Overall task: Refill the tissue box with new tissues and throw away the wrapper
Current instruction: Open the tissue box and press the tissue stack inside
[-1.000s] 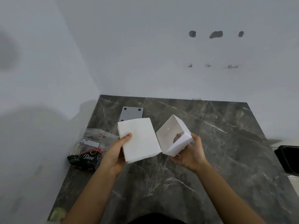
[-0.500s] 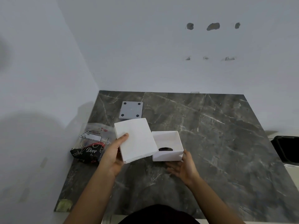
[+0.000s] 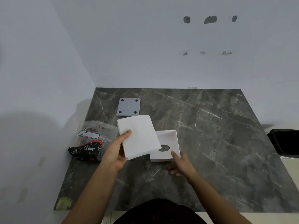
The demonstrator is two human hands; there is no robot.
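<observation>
My left hand [image 3: 115, 151] grips a flat white stack of tissues [image 3: 138, 135], held tilted above the table with its right corner over the box. The white tissue box [image 3: 168, 152] lies upside down on the dark marble table [image 3: 210, 135], open side up, its round dispensing hole showing at the bottom. My right hand [image 3: 182, 162] rests at the box's near right corner, thumb on the rim, fingers spread. The dark "Dove" wrapper [image 3: 90, 141] lies crumpled at the left edge.
The grey square base plate of the box [image 3: 128, 107], with a dark foot at each corner, lies at the back left. A black bin [image 3: 284, 143] stands off the table's right edge. White walls close in the back and left sides.
My right hand set the box down on the table, open side up, and now touches only its near corner. The tissue stack moved right, over the box's left edge.
</observation>
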